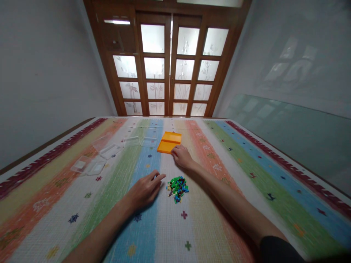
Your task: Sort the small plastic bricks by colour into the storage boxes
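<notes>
A small heap of tiny coloured bricks, mostly green with some blue and dark ones, lies on the striped mat in front of me. My left hand rests palm down just left of the heap, fingertips almost at its edge, holding nothing. My right hand reaches farther out and touches the near corner of an open orange box. Whether its fingers grip the box or only rest against it is hidden.
Several clear plastic boxes and lids lie scattered on the mat's far left, another pair just left of the orange box. A wooden door with frosted glass panes stands beyond the mat. White walls close both sides.
</notes>
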Demonstrator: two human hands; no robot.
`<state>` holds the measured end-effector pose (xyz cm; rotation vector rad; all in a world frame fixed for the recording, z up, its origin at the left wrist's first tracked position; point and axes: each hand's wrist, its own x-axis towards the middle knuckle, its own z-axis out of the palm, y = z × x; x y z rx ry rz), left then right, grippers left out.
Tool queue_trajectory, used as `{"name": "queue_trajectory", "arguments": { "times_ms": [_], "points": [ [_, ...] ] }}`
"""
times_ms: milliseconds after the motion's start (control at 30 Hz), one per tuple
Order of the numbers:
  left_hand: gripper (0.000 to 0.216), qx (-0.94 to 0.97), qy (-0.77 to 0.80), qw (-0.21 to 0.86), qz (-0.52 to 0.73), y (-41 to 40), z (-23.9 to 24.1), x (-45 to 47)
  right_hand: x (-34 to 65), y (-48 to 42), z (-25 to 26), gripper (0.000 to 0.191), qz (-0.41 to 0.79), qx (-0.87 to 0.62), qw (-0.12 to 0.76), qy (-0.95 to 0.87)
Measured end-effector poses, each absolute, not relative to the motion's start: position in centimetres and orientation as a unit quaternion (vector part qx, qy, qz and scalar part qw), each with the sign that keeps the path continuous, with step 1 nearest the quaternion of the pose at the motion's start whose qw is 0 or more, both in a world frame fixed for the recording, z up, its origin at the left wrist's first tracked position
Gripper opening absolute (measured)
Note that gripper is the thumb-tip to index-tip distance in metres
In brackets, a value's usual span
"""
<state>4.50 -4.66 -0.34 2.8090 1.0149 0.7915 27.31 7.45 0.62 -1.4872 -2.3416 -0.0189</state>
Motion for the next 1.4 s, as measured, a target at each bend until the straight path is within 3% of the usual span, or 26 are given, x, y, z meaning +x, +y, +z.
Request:
{"name": "queue_trajectory", "arguments": {
  "times_ms": [1400],
  "points": [
    [0.024,0.915,0.295,0.008,0.275,-4.4,0.1,4.9,31.8,-0.5,1.3,0.024,-0.009,-0.504,0.165,-0.848]
  ]
}}
